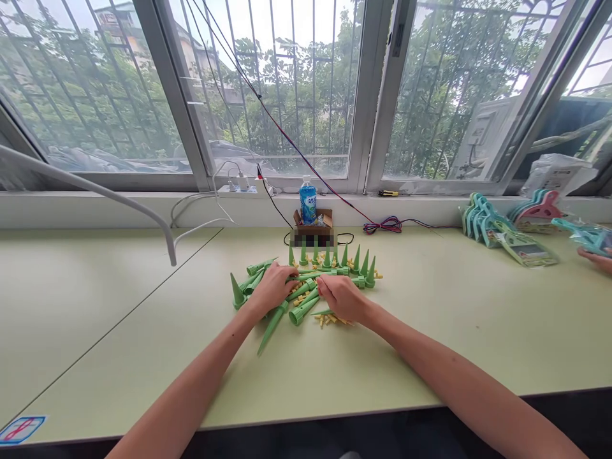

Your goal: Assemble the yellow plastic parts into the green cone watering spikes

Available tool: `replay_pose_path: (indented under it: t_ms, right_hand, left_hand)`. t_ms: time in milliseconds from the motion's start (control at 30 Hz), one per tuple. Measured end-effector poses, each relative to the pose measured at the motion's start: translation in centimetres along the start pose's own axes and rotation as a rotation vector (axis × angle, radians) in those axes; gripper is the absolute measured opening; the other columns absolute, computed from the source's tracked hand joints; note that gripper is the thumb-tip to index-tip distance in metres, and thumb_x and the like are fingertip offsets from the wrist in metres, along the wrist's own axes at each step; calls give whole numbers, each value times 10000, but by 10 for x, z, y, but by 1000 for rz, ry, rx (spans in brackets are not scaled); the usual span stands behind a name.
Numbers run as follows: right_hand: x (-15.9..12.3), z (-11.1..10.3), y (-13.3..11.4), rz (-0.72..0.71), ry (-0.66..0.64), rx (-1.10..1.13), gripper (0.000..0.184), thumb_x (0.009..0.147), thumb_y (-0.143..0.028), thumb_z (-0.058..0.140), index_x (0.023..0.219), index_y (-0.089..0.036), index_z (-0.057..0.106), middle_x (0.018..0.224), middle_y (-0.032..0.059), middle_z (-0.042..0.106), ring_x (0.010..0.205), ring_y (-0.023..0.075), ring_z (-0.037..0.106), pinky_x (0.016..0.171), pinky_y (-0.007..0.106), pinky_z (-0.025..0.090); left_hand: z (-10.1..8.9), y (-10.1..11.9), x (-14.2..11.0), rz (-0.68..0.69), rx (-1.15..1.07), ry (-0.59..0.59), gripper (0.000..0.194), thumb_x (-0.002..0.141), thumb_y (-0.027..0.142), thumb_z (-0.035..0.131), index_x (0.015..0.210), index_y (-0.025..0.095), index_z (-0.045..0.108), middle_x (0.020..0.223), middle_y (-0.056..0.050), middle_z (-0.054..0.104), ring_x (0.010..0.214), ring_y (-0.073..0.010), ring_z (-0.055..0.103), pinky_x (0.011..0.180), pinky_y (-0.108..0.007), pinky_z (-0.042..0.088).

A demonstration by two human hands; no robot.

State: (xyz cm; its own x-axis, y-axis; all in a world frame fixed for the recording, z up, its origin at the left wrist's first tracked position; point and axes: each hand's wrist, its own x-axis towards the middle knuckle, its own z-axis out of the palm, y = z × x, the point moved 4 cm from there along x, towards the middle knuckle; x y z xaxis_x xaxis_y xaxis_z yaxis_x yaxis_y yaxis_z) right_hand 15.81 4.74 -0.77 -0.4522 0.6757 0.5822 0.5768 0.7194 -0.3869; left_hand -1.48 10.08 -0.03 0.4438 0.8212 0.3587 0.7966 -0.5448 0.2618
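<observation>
A loose heap of green plastic cone spikes (303, 311) with ribbed caps lies in the middle of the table, mixed with small yellow plastic pieces (329, 320). Over its left side, my left hand (273, 287) has its fingers curled at the narrow end of a green spike (313, 275). My right hand (342, 297) is closed in a pinch at the right side of the heap, and its fingers hide what they hold. Below that hand a green tip (322, 312) shows above the yellow pieces. Several spikes (326, 258) stand upright in a row behind the heap.
A small cardboard box (313, 231) with a blue bottle (308, 203) stands behind the heap. A coiled cable (382, 225) lies along the wall. At right are turquoise plastic items (479, 217) and another person's hand (595, 260). A grey tube (119, 191) hangs at left.
</observation>
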Motion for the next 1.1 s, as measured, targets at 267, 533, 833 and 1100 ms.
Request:
replay_pose_path:
  t_ms: [267, 533, 833, 1100]
  right_hand:
    - [-1, -1, 3, 6, -18, 2, 311, 1019, -268, 280, 724, -211, 361, 634, -15, 448, 552, 119, 392, 595, 237, 322]
    - [-1, -5, 5, 8, -17, -2, 280, 1004, -240, 284, 772, -201, 435, 696, 14, 543, 594, 133, 472, 611, 244, 350]
    - [1, -11, 8, 73, 18, -89, 137, 980, -253, 440, 949, -183, 555, 749, 10, 614, 593, 125, 509, 614, 231, 365]
    - [4, -18, 18, 79, 38, -121, 99, 961, -234, 508, 938, -169, 579, 809, 32, 609, 665, 136, 517, 676, 250, 392]
  left_hand:
    - [2, 0, 1, 17, -16, 22, 132, 797, 163, 613, 861, 203, 722, 869, -75, 719, 899, -275, 591, 800, -374, 456]
    - [1, 1, 1, 31, -42, 98, 222, 858, 174, 543, 1030, 185, 683, 953, -94, 668, 981, -262, 603, 867, -377, 471]
    - [-16, 10, -4, 20, -135, 312, 92, 861, 261, 550, 859, 188, 605, 838, -46, 626, 771, -190, 584, 727, -305, 453]
    - [-20, 18, -10, -77, -315, 365, 230, 876, 396, 551, 762, 199, 518, 605, 36, 510, 531, -116, 444, 562, -250, 375]
